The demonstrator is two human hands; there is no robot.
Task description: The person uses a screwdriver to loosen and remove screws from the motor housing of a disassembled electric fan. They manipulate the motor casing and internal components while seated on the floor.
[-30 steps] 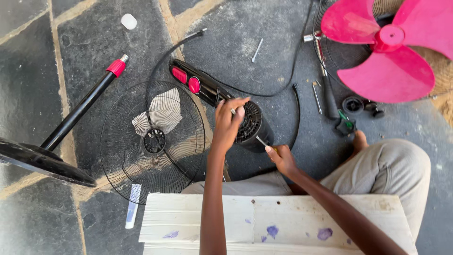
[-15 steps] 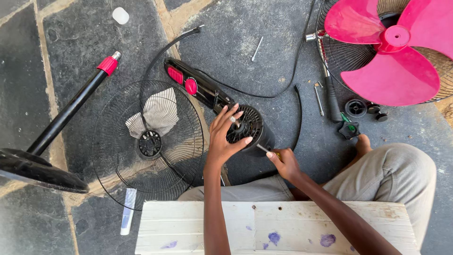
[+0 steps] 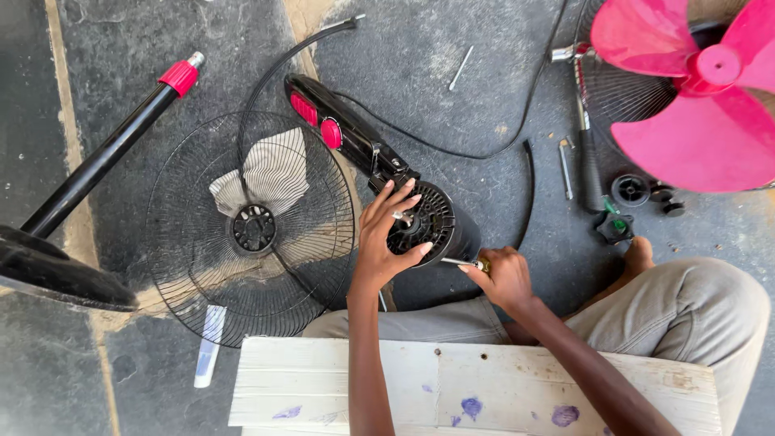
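Observation:
My left hand [image 3: 386,236] rests on the round black motor housing [image 3: 440,226] of a taken-apart fan, fingers spread over its slotted face near the shaft. The housing joins a black control neck with pink buttons [image 3: 335,133] that lies on the stone floor. My right hand [image 3: 504,278] is closed around a screwdriver [image 3: 462,262], whose metal tip points at the housing's lower edge. Both forearms reach forward over a white wooden board [image 3: 476,383] and my knees.
A black wire fan guard [image 3: 250,230] lies at the left, with a cloth under it. The black stand pole with a pink collar [image 3: 113,157] and its base [image 3: 56,278] lie far left. Pink fan blades [image 3: 694,89], a second guard, small black caps [image 3: 634,191] and loose screws lie at the right.
My left hand has spread flatter over the motor housing. My right hand has brought the screwdriver tip closer to the housing's lower edge. The view has shifted slightly.

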